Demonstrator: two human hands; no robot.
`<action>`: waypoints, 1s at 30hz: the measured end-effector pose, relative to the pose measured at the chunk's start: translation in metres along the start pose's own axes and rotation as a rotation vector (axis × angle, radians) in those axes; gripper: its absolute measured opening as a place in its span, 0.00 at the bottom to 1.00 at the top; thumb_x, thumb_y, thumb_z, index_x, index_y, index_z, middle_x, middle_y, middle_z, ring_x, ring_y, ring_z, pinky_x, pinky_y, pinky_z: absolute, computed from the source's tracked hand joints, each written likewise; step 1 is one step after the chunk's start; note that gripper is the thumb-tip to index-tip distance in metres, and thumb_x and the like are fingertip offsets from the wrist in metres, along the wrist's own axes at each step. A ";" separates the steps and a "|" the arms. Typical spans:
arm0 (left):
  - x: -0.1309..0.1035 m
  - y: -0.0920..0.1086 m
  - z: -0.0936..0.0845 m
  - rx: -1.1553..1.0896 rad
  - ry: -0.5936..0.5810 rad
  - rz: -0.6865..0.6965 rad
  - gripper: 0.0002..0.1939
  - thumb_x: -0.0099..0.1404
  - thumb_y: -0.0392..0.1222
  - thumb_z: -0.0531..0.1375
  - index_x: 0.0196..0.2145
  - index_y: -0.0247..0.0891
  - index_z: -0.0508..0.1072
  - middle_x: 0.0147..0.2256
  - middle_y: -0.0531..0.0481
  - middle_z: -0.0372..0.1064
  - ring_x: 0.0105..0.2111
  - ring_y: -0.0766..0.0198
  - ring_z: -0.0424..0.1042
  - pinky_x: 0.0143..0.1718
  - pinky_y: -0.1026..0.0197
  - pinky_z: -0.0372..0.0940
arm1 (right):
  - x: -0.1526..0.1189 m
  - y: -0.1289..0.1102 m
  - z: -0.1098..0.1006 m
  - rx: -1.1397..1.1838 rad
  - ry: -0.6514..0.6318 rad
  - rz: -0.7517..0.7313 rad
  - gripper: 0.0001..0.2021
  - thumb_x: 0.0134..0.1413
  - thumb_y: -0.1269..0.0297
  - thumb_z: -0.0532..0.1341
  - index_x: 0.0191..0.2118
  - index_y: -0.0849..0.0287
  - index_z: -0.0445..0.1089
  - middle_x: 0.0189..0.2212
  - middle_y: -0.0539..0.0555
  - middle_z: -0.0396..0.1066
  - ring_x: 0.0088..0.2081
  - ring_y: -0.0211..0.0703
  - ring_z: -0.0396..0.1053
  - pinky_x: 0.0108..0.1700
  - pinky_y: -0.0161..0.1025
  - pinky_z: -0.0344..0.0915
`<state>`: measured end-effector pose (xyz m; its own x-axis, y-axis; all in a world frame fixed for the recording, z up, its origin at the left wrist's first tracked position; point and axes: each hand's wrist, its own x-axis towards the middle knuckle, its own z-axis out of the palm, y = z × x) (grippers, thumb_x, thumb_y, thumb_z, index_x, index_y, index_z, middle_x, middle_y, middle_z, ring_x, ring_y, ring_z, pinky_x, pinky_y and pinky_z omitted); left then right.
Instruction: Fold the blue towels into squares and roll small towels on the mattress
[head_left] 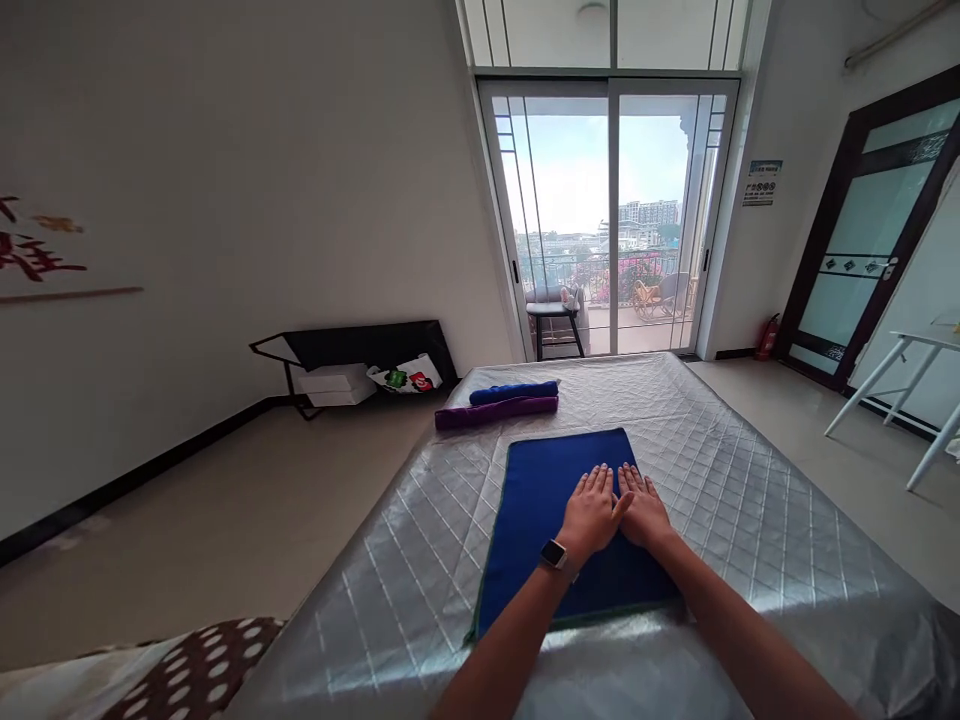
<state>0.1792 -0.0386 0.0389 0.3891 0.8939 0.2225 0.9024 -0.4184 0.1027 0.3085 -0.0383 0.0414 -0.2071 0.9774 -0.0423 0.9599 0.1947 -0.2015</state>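
Observation:
A blue cloth with a green edge is spread out on a silvery quilted mattress. My left hand, with a watch at the wrist, lies flat on the cloth, fingers stretched out. Beside it, my right hand is also flat, over the cloth's right part. The two hands touch or overlap at the thumbs. Farther back on the mattress are a rolled purple cloth and, behind it, a rolled blue cloth.
A black folding frame leans by the left wall, with white boxes and a printed bag. A dark stool stands by the sliding glass door. At right are a white table and a fire extinguisher.

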 end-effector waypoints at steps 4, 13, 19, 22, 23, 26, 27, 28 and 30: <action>0.016 0.007 0.014 -0.037 -0.051 -0.047 0.36 0.75 0.55 0.32 0.67 0.29 0.58 0.68 0.40 0.53 0.69 0.55 0.49 0.68 0.50 0.49 | 0.000 0.001 0.002 -0.023 0.008 -0.009 0.31 0.67 0.63 0.43 0.72 0.67 0.44 0.72 0.59 0.39 0.72 0.46 0.34 0.70 0.48 0.35; -0.033 -0.111 0.011 0.070 -0.048 -0.345 0.44 0.72 0.64 0.32 0.68 0.26 0.55 0.68 0.36 0.49 0.69 0.51 0.47 0.69 0.48 0.47 | 0.002 -0.002 0.000 0.015 0.004 0.041 0.33 0.70 0.53 0.38 0.72 0.69 0.42 0.72 0.60 0.39 0.72 0.44 0.34 0.70 0.47 0.32; -0.051 -0.141 0.006 0.047 -0.044 -0.433 0.46 0.71 0.65 0.32 0.67 0.19 0.52 0.68 0.31 0.48 0.69 0.50 0.46 0.68 0.49 0.47 | 0.002 -0.002 -0.002 -0.013 -0.028 0.058 0.33 0.69 0.54 0.38 0.72 0.69 0.41 0.72 0.60 0.37 0.72 0.44 0.34 0.70 0.46 0.32; -0.049 -0.140 0.006 0.031 -0.066 -0.433 0.46 0.71 0.65 0.33 0.67 0.20 0.52 0.69 0.32 0.46 0.70 0.50 0.45 0.68 0.49 0.46 | 0.005 0.001 -0.002 -0.027 -0.058 0.058 0.33 0.69 0.53 0.38 0.72 0.69 0.40 0.72 0.60 0.37 0.72 0.45 0.34 0.70 0.47 0.32; -0.048 -0.139 0.006 0.026 -0.068 -0.436 0.46 0.71 0.65 0.33 0.67 0.20 0.52 0.69 0.33 0.46 0.70 0.50 0.45 0.68 0.49 0.46 | 0.007 0.002 -0.003 -0.034 -0.065 0.054 0.33 0.69 0.52 0.38 0.72 0.69 0.41 0.72 0.60 0.37 0.72 0.45 0.34 0.70 0.47 0.33; -0.047 -0.141 0.009 0.023 -0.050 -0.441 0.45 0.71 0.65 0.33 0.67 0.22 0.53 0.69 0.34 0.47 0.69 0.50 0.46 0.68 0.49 0.46 | 0.019 0.003 -0.009 -0.058 -0.064 0.023 0.33 0.70 0.52 0.38 0.72 0.67 0.41 0.72 0.59 0.38 0.72 0.46 0.35 0.70 0.46 0.33; -0.047 -0.141 0.011 0.026 -0.040 -0.437 0.45 0.71 0.65 0.33 0.67 0.23 0.54 0.68 0.34 0.48 0.69 0.50 0.46 0.68 0.49 0.47 | 0.025 0.003 -0.012 -0.063 -0.056 0.012 0.33 0.70 0.53 0.38 0.72 0.67 0.42 0.72 0.59 0.39 0.72 0.45 0.35 0.70 0.46 0.34; -0.047 -0.142 0.012 0.030 -0.030 -0.433 0.44 0.71 0.65 0.33 0.67 0.24 0.54 0.68 0.34 0.49 0.69 0.50 0.47 0.68 0.49 0.47 | 0.033 0.002 -0.016 -0.066 -0.046 0.003 0.32 0.70 0.53 0.38 0.72 0.67 0.42 0.72 0.59 0.39 0.72 0.45 0.35 0.70 0.45 0.34; -0.048 -0.143 0.014 0.035 -0.017 -0.422 0.44 0.71 0.65 0.34 0.67 0.24 0.55 0.68 0.34 0.51 0.69 0.50 0.47 0.68 0.49 0.47 | 0.050 0.002 -0.023 -0.061 -0.025 -0.012 0.32 0.70 0.54 0.38 0.72 0.68 0.42 0.72 0.59 0.40 0.72 0.44 0.36 0.70 0.44 0.35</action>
<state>0.0342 -0.0190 -0.0002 -0.0136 0.9883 0.1520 0.9889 -0.0091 0.1480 0.3038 0.0131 0.0613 -0.2223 0.9728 -0.0646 0.9671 0.2115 -0.1417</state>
